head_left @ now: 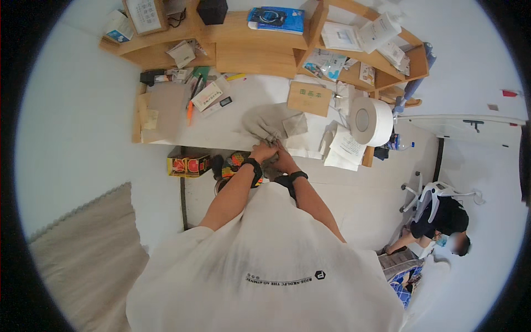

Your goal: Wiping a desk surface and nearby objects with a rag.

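Head view: left hand (264,151) and right hand (285,160) pinch grey cloth (259,122) spread beyond their fingers (273,144) on white desk (213,131)

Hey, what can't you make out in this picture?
All in the head view:
Fingertips of the left hand and right hand: mostly hidden by the hands themselves and folds of the grey cloth.
Face of the seated person: blurred.
Writing on the loose white sheets: too small.
Left part of the beige fabric: cut off at the picture's edge.
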### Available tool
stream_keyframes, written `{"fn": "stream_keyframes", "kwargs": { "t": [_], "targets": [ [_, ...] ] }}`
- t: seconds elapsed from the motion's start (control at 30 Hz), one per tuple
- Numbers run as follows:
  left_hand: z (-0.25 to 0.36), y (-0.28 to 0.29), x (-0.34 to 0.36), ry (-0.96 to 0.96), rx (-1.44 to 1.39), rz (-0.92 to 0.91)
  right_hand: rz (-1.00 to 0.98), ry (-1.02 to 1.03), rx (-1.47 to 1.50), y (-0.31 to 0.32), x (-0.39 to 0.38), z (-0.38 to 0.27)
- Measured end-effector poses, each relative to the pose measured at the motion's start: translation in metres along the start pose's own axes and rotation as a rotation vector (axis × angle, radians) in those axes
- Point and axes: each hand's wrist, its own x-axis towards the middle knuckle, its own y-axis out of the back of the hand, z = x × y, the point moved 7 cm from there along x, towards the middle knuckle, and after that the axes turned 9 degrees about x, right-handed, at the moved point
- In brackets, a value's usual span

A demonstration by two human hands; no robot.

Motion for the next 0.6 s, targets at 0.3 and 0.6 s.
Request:
{"fn": "stream_keyframes", "kwargs": {
  "t": [0.3, 0.6],
  "targets": [
    [0.064, -0.008, -0.019, -0.234, -0.212, -0.147, 0.125, -0.059, -0.038, 0.055, -0.021, 0.022],
    [-0.002, 0.055, 0.012, -0.161, -0.413, 0.298, -0.031, -0.116, -0.454, 0.026, 0.008, -0.021]
  ]
}}
